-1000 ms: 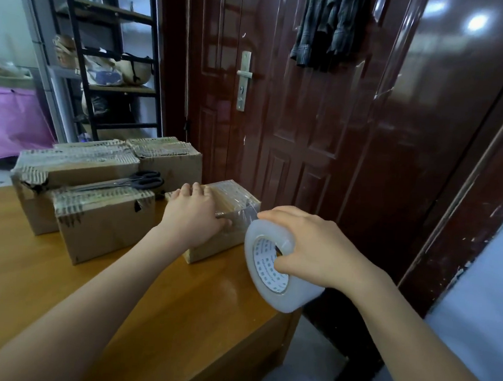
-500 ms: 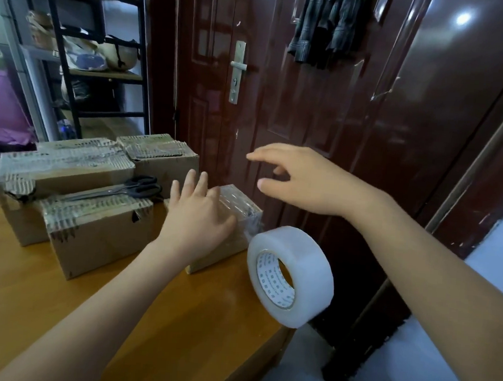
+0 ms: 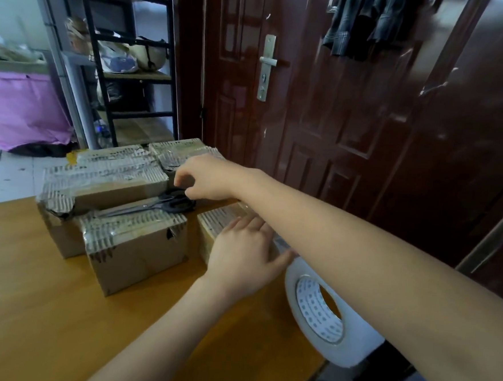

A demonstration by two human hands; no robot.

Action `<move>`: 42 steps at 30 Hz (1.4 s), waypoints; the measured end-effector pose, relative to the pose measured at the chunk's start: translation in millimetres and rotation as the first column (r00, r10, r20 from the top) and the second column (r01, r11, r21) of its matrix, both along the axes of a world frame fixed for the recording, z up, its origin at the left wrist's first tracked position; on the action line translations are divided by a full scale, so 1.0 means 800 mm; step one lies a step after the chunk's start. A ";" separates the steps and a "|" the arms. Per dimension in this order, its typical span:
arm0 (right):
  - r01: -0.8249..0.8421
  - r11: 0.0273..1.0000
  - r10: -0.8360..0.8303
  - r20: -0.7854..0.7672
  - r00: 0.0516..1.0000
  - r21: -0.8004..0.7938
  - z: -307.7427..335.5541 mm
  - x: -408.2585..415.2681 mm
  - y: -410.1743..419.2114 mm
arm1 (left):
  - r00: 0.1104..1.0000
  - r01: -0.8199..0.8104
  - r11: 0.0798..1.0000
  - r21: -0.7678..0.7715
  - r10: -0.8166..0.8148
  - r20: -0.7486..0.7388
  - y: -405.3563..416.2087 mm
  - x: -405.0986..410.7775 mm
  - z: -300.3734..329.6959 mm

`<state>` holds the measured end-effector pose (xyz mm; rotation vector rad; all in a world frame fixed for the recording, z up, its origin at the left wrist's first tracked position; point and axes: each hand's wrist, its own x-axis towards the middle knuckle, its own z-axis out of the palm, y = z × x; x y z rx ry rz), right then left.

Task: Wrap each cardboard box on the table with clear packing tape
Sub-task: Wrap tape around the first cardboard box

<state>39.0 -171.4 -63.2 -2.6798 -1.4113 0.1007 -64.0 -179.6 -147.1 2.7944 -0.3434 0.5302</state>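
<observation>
My left hand (image 3: 244, 256) lies flat with straight fingers on a small cardboard box (image 3: 216, 225) near the table's right edge. A large roll of clear packing tape (image 3: 322, 314) hangs beside that edge, joined to the box by a strip of tape. My right hand (image 3: 205, 178) reaches across over black scissors (image 3: 169, 204), fingers bent, thumb tip at the handles. The scissors lie on a taped box (image 3: 139, 251). A longer taped box (image 3: 105, 180) stands behind it, and another box (image 3: 178, 152) sits further back.
The wooden table (image 3: 42, 309) ends just right of the small box. A dark red door (image 3: 323, 121) stands close behind it. A black shelf rack (image 3: 127, 74) and a pink cloth (image 3: 23, 112) are at the back left.
My right hand let go of the tape roll, rose, then swung left and down to the scissors. The roll now hangs loose at the table edge. My left hand stayed on the small box.
</observation>
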 end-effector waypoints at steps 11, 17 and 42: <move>-0.122 0.968 0.166 0.195 0.966 -0.221 -0.006 0.022 0.012 | 0.999 -0.020 0.999 0.026 0.019 0.028 -0.001 0.003 -0.003; 0.077 0.993 -0.052 -0.271 0.961 0.084 0.046 0.026 -0.113 | 0.997 -0.053 0.994 0.094 0.058 -0.051 -0.001 0.006 -0.001; 0.178 0.928 -0.364 -0.896 0.256 -0.326 -0.032 0.088 -0.349 | 0.996 -0.066 0.997 0.043 0.069 -0.063 -0.004 0.005 0.002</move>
